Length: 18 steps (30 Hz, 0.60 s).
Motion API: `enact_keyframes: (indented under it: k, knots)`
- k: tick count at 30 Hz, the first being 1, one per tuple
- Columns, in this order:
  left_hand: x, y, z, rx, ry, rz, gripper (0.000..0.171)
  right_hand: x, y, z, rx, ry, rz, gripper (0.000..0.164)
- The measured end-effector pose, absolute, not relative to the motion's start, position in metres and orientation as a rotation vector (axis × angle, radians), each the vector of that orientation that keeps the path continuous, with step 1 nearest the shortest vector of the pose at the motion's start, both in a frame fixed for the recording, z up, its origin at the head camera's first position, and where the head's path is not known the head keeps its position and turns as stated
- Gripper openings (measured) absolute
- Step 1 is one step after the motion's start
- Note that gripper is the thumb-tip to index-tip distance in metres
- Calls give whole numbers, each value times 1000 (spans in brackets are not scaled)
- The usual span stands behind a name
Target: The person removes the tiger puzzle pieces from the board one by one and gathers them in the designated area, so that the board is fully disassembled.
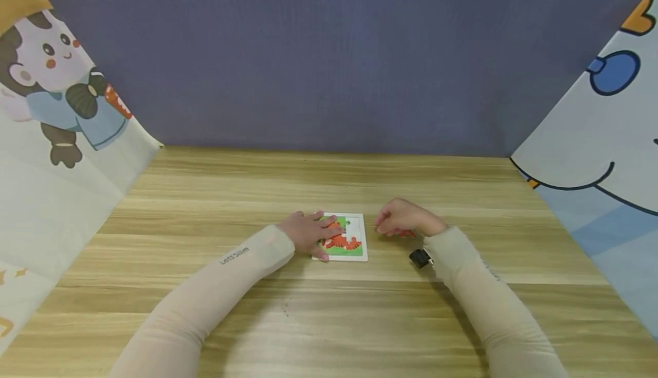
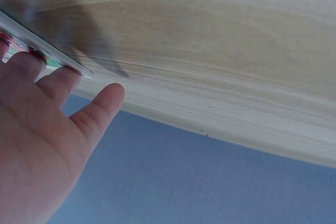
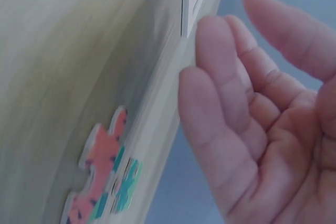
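Note:
My left hand (image 1: 308,233) lies spread over the left part of a white-framed jigsaw puzzle (image 1: 365,246), its fingertips on the picture. The picture shows a red-orange figure on green, with a white bare patch (image 1: 354,228) at the upper right. In the left wrist view the straight fingers reach over the frame's edge (image 2: 68,65). Right of the frame hovers my right hand (image 1: 406,217), fingers loosely bent. In the right wrist view its thumb stands apart and nothing shows between the fingers. Below it lie a red puzzle piece (image 3: 102,150) and a green one (image 3: 127,186).
Both hands work over a wood-grain table (image 1: 329,321). A dark blue-grey wall (image 1: 329,58) rises behind it, and cartoon-printed panels (image 1: 103,155) flank the sides. A small black device (image 1: 419,258) sits beside the right sleeve.

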<state>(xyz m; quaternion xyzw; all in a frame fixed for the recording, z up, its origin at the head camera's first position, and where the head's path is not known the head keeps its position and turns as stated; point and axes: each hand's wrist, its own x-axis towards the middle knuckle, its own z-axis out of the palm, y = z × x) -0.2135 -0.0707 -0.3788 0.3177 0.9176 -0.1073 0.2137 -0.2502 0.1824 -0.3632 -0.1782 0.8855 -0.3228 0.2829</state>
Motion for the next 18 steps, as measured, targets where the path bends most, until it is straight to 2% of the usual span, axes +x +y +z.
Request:
enact_keyframes:
  k: [9, 18]
  knots:
    - [-213, -71, -376, 877, 2540, -281, 80, -247, 167, -364, -509, 2374, -864, 5]
    - [-212, -70, -376, 864, 2545, -288, 80, -248, 157, -371, -504, 2357, -904, 6]
